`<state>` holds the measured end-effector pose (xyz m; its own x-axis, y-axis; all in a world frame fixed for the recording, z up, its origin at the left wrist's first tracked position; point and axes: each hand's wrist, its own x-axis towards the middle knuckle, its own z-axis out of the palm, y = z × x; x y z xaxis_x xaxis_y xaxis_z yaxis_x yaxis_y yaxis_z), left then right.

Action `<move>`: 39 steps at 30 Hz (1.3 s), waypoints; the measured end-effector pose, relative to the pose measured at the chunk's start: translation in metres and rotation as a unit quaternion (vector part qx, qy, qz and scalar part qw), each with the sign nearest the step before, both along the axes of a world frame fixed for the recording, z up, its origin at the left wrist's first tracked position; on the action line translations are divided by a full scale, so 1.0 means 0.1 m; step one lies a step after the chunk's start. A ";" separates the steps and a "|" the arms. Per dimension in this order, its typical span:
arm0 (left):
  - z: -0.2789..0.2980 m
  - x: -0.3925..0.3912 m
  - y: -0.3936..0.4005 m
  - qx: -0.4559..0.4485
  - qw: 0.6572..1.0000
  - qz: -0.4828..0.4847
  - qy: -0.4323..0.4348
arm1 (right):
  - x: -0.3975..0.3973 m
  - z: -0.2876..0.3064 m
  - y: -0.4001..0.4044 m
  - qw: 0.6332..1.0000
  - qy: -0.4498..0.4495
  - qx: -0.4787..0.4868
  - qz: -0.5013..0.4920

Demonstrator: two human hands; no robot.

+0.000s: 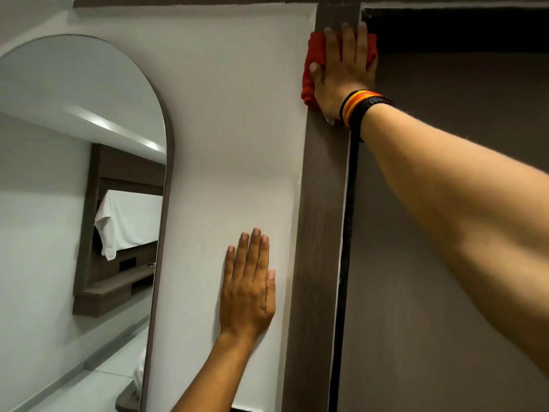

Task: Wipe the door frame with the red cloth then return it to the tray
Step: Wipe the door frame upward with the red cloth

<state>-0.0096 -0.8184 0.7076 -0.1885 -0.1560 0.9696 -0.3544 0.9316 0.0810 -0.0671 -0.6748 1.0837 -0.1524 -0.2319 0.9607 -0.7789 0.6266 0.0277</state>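
The dark wood door frame runs vertically right of centre. High on it, near the top corner, my right hand presses the red cloth flat against the frame; the cloth shows at both sides of my fingers and hangs below the thumb. Coloured bands circle that wrist. My left hand lies flat on the white wall left of the frame, fingers together and pointing up, holding nothing. No tray is in view.
An arched mirror hangs on the white wall at the left and reflects a bed and a wooden shelf. The grey-brown door fills the right side, with a dark gap above it.
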 end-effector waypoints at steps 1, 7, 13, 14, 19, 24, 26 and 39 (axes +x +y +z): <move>0.00 0.00 -0.01 -0.002 1.000 0.000 -0.002 | 0.01 -0.09 -0.01 1.000 -0.001 -0.011 0.006; 0.00 0.02 0.01 -0.010 1.000 0.000 0.000 | -0.03 -1.65 -0.06 0.998 0.036 -0.048 0.035; 0.02 -0.01 -0.01 -0.012 1.000 0.005 0.002 | 0.07 -3.57 -0.05 0.998 -0.004 -0.037 0.051; 0.01 -0.01 -0.01 -0.011 1.000 0.010 0.000 | 0.07 -3.84 -0.04 0.998 -0.016 -0.030 0.047; 0.04 0.08 0.09 0.016 1.000 -0.026 -0.006 | 0.08 -5.17 0.02 0.998 -0.035 0.030 0.032; -0.47 0.33 0.43 0.040 0.990 -0.129 0.048 | 0.07 -5.40 0.07 0.996 -0.059 0.061 0.028; -0.89 0.49 0.72 0.103 0.981 -0.161 0.015 | 0.17 -5.36 0.14 0.991 -0.076 0.099 0.042; -0.96 0.79 1.39 0.448 0.831 -0.326 0.054 | 0.55 -4.68 1.11 0.803 -0.480 -0.131 0.328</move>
